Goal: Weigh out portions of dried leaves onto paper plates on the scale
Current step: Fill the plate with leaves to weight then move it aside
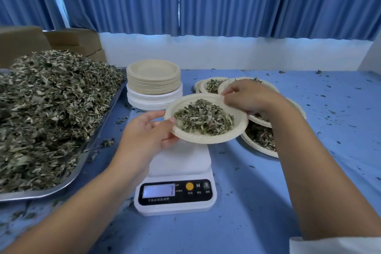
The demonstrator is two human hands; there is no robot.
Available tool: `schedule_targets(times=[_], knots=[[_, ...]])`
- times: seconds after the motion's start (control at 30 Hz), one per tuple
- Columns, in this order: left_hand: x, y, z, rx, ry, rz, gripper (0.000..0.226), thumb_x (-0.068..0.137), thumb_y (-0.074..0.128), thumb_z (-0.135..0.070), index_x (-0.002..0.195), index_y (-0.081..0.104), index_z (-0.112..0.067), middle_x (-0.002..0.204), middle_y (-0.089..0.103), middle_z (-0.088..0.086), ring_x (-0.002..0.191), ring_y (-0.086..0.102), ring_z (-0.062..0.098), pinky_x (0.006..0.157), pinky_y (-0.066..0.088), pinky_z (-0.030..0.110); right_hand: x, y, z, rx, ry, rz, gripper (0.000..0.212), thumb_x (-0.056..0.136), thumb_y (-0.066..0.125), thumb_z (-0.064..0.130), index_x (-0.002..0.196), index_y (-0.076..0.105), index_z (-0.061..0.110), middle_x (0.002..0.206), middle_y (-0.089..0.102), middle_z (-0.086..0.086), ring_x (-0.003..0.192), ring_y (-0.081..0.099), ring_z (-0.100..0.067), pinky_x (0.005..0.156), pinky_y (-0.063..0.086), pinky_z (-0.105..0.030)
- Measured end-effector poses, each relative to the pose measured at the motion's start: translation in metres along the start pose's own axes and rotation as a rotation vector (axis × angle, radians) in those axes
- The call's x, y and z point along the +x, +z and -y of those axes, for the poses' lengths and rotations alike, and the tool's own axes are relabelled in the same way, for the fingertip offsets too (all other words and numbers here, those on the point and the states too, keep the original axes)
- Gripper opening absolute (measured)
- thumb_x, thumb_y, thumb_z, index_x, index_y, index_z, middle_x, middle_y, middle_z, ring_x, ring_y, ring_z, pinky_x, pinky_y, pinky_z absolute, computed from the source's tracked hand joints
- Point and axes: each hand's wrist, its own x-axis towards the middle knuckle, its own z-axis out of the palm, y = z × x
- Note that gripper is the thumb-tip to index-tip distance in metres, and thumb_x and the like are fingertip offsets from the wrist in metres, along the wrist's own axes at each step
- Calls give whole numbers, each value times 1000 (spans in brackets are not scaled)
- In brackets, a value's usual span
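Observation:
A paper plate (208, 138) heaped with dried leaves (204, 117) is held just above the white digital scale (181, 161). My left hand (144, 132) grips the plate's near-left rim. My right hand (251, 97) pinches its far-right rim. The scale's platform is bare and its lit display (158, 190) shows a 7. A big pile of dried leaves (49, 101) fills a metal tray (68, 183) at the left.
A tall stack of empty paper plates (153, 82) stands behind the scale. Several filled plates (259, 140) lie to the right, partly under my right arm. Leaf crumbs dot the blue tablecloth (329, 130). Cardboard boxes (76, 41) sit at the back left.

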Motion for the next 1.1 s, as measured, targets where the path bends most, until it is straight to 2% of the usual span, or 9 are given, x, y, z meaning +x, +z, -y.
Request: schedule_targets(times=[0.13, 0.23, 0.37, 0.5, 0.6, 0.63, 0.73, 0.87, 1.1], knots=[[-3, 32, 2, -88, -30, 14, 33, 88, 62, -1, 119, 50, 1, 90, 73, 16, 67, 70, 13, 60, 57, 24, -3, -18, -20, 27, 4, -98, 34, 84, 51, 15, 109, 61, -5, 103, 65, -29, 68, 50, -20, 60, 45, -32], [-1, 54, 3, -106, -13, 15, 33, 89, 63, -5, 119, 50, -4, 90, 74, 11, 72, 71, 14, 62, 57, 23, -5, -34, -34, 123, 22, -129, 35, 84, 55, 11, 112, 60, -9, 115, 57, -35, 81, 64, -45, 71, 52, -49], [12, 85, 1, -91, 5, 22, 27, 89, 63, -8, 113, 52, -11, 98, 71, 11, 72, 69, 10, 66, 57, 22, -4, -53, -49, 288, 48, -182, 20, 90, 56, 8, 102, 72, 9, 84, 67, -17, 65, 55, -23, 54, 40, -26], [41, 122, 0, -7, 18, 78, 17, 90, 60, -6, 106, 56, -7, 100, 68, 13, 75, 67, 11, 71, 57, 23, 4, -80, -70, 413, 118, -282, 22, 90, 55, 6, 105, 68, -1, 82, 56, -14, 68, 50, -24, 58, 39, -30], [67, 154, -1, 115, -3, 79, 13, 90, 61, -7, 102, 60, -1, 101, 65, 19, 83, 63, 19, 75, 57, 27, 14, -98, -86, 426, 172, -382, 25, 88, 51, 1, 106, 63, -12, 67, 54, -11, 45, 52, -17, 37, 38, -15], [75, 164, -2, 144, -9, 89, 4, 90, 61, -6, 90, 62, -3, 96, 65, 19, 81, 61, 20, 75, 56, 28, 17, -104, -91, 431, 186, -415, 22, 88, 50, -1, 100, 63, -13, 61, 51, -10, 36, 50, -12, 33, 35, -13], [97, 192, -5, 204, -26, 90, 23, 88, 61, -1, 66, 60, -5, 83, 62, 16, 78, 59, 24, 80, 55, 34, 29, -119, -103, 420, 243, -488, 21, 86, 47, -2, 69, 55, 7, 49, 51, -6, 29, 47, -8, 31, 32, -12], [122, 220, -3, 256, -44, 120, 15, 84, 63, 3, 70, 61, -1, 96, 67, 22, 89, 66, 29, 81, 57, 35, 47, -135, -122, 408, 295, -536, 28, 83, 44, -2, 60, 40, 12, 33, 42, 4, 25, 41, -6, 33, 30, -11], [174, 265, 12, 324, -109, 196, 11, 82, 65, 8, 80, 58, -1, 99, 67, 21, 85, 68, 25, 63, 59, 27, 80, -157, -162, 301, 342, -590, 27, 88, 52, 7, 65, 40, 18, 68, 42, -1, 56, 41, -14, 51, 42, -25]])
